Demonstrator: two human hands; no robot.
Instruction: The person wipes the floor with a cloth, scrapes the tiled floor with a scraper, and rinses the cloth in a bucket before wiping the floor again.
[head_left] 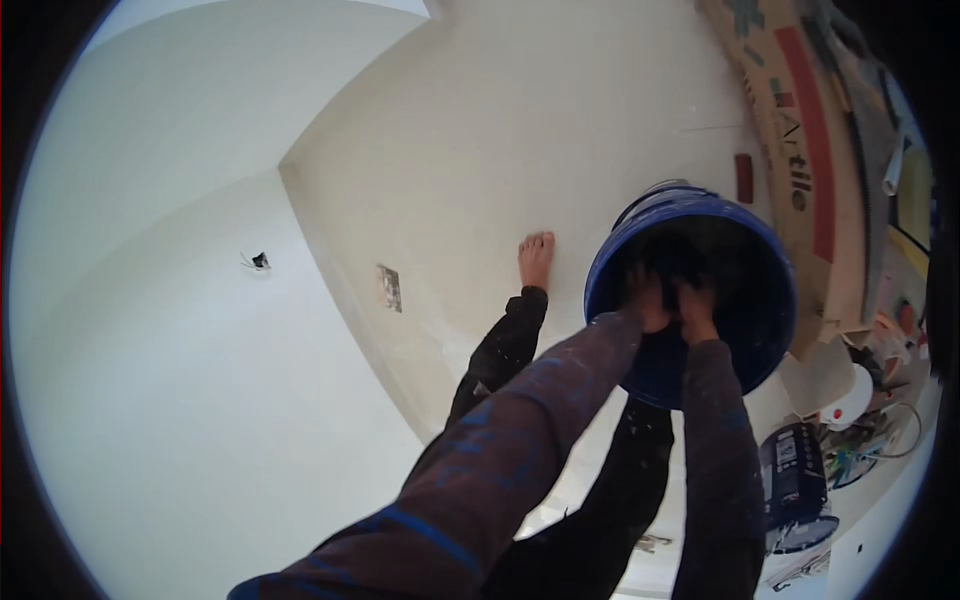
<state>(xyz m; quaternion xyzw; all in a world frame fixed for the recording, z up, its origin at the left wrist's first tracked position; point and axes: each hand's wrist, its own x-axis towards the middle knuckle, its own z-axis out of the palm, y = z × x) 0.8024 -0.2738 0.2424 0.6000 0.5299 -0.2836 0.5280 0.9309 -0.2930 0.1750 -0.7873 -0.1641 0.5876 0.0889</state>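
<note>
Both of my hands reach down into a large blue bucket (612, 262). My left hand (652, 300) is inside it, left of the middle, with its fingers curled and partly in shadow. Close beside it, my right hand (697, 303) has its fingers bent toward the same spot. Between and beyond the fingertips is a dark, soft-looking lump (680, 258), which both hands seem to grip. Its kind is lost in the shade. The bucket's wire handle (660, 186) rests at the far rim.
A long cardboard box (795, 150) marked "Artile" lies to the right, near a small dark red block (743, 178). A dark blue tub (795, 470) and mixed tools stand at the lower right. My bare foot (536, 258) is left of the bucket. A white wall (200, 380) bounds the left.
</note>
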